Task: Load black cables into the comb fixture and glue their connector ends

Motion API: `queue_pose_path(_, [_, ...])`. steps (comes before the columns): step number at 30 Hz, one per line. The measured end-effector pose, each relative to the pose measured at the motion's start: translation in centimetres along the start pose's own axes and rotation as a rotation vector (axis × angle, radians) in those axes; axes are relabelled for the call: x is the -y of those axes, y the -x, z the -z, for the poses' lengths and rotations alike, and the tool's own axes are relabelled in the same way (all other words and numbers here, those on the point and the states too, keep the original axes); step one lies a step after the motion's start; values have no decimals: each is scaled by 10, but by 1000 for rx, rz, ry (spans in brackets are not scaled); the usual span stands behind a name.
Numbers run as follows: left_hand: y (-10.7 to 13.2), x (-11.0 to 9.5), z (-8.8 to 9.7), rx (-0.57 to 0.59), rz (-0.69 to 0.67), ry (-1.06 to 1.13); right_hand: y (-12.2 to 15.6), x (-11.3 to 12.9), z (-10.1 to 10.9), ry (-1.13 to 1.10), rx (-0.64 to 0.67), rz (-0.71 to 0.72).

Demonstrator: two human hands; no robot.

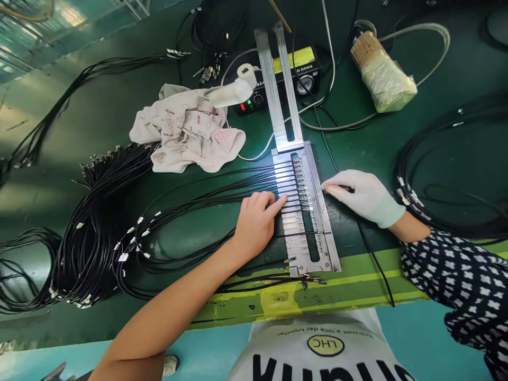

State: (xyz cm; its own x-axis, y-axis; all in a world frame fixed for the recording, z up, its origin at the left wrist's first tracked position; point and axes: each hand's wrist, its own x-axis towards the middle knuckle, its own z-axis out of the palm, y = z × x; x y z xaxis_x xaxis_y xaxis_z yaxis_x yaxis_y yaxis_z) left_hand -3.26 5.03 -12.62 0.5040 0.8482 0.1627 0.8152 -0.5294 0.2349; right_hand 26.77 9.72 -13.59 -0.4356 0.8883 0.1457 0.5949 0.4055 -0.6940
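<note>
A slotted metal jig (294, 233) lies near the bench edge, with several thin black cables (222, 197) laid side by side in its grooves. Their stripped, coloured ends (304, 193) cross the long slot. My bare left hand (256, 219) rests palm down over the cables at the jig's left side. One digit stretches onto the grooves, while the other fingers bend loosely. At the jig's right edge, my white-gloved right hand (363, 196) is closed in a pinch. A small dark part shows between its fingers, too little to name. One separate cable (301, 233) lies across the lower jig.
Large bundles of black cable (89, 238) lie left, and a coil (413, 196) lies right. Behind are a crumpled cloth (194, 129), a black control box (305, 82) with a gauge, and a plastic-wrapped block (383, 71). Yellow-green tape (273, 299) marks the front edge.
</note>
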Motion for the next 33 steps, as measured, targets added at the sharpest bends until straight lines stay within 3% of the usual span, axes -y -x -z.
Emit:
queue_pose_path(4, [5,-13,13,11,-25,-43,3,1,-1,10,-13,2])
queue_pose_path(8, [32,-33,12,63,-105,169,5,2,-2,18,-31,21])
queue_pose_path(11, [46,-37,7,142,-29,299,5,2,-2,15,-21,5])
queue_pose_path(18, [37,-7,19,-28,-51,401,3,3,0,-12,-28,41])
queue_pose_path(23, [29,11,28,71,-119,262,1,0,-1,-43,-25,38])
queue_pose_path(29, [28,12,28,156,-195,6,-2,0,-1,-24,-14,20])
queue_pose_path(33, [25,13,31,199,-196,41,-3,1,0,-16,-14,4])
